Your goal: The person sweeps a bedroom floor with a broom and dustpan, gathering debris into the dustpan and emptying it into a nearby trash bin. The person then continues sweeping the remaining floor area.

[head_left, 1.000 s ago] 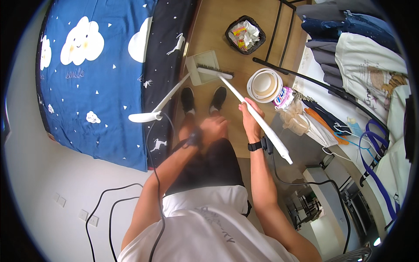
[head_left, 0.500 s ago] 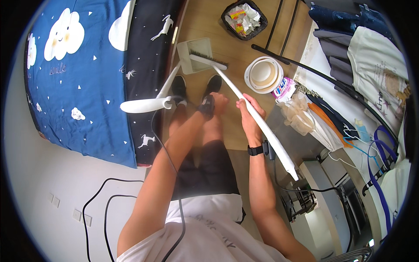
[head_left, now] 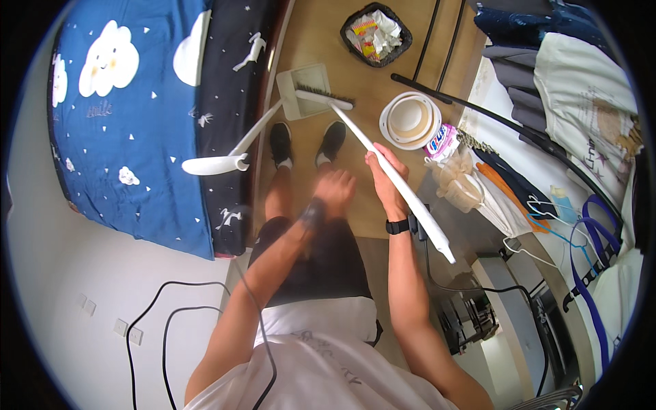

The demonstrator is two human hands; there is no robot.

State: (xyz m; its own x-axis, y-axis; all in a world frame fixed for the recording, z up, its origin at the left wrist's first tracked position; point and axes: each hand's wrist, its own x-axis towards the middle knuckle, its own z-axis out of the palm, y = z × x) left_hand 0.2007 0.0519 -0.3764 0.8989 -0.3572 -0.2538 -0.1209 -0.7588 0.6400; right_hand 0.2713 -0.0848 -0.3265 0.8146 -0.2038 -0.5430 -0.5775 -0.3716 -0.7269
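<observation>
My right hand (head_left: 390, 179) is closed around the white handle of a broom (head_left: 427, 223). The broom's head (head_left: 318, 98), with dark bristles, rests across the open pan of a pale dustpan (head_left: 290, 96) on the floor. From the pan a long white handle rises to a thick grip (head_left: 208, 165) beside the bed, with no hand on it. My left hand (head_left: 335, 193), slightly blurred, hangs over my legs with its fingers curled. Nothing shows in it, and it is apart from both the broom and the dustpan.
A black-lined bin (head_left: 402, 42) with wrappers stands beyond the dustpan. Stacked white basins (head_left: 425, 129) and a purple-and-white package (head_left: 443, 139) lie right. A bed with blue bedding (head_left: 157, 137) borders the left. Black rack bars (head_left: 471, 106), clothes and hangers fill the right. Black cables (head_left: 270, 342) trail near me.
My left hand has come back toward my body and slightly left. The broom's handle end has shifted a little left and up in view, while its head stays at the dustpan.
</observation>
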